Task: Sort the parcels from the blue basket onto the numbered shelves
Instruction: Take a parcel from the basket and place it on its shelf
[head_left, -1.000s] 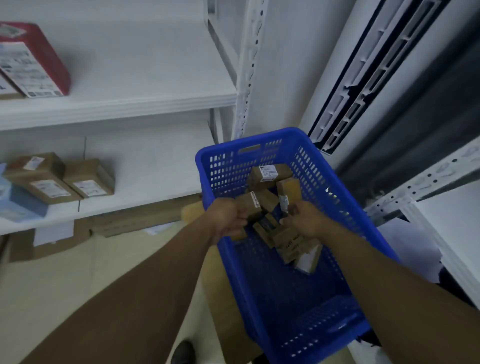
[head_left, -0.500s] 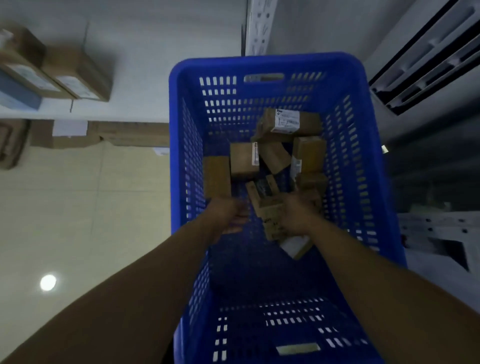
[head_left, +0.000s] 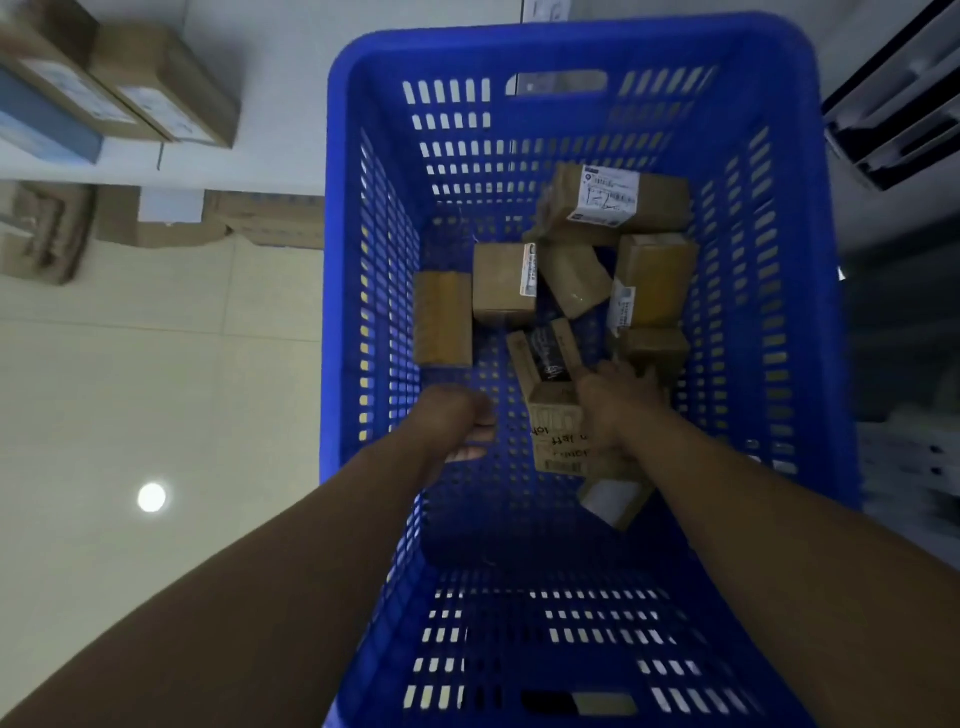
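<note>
The blue basket (head_left: 810, 312) fills the middle of the view, seen from above. Several brown cardboard parcels lie piled at its far end, among them a labelled parcel (head_left: 613, 200) at the top and a plain one (head_left: 442, 325) by the left wall. My right hand (head_left: 618, 405) grips a printed brown parcel (head_left: 556, 441) in the pile. Over the basket floor near the left wall is my left hand (head_left: 460, 423), fingers loosely curled and holding nothing. A white-faced parcel (head_left: 613, 501) lies partly under my right forearm.
A white shelf (head_left: 270, 156) at the upper left carries two brown boxes (head_left: 161, 88) and a blue box (head_left: 41, 124). Flattened cardboard (head_left: 156, 218) lies on the cream tiled floor (head_left: 156, 389) beneath it. Grey-white metal racking (head_left: 904, 104) stands to the right.
The view has tilted down over the basket. My left hand has let go of the basket rim and moved inside. My right hand stays on the printed parcel.
</note>
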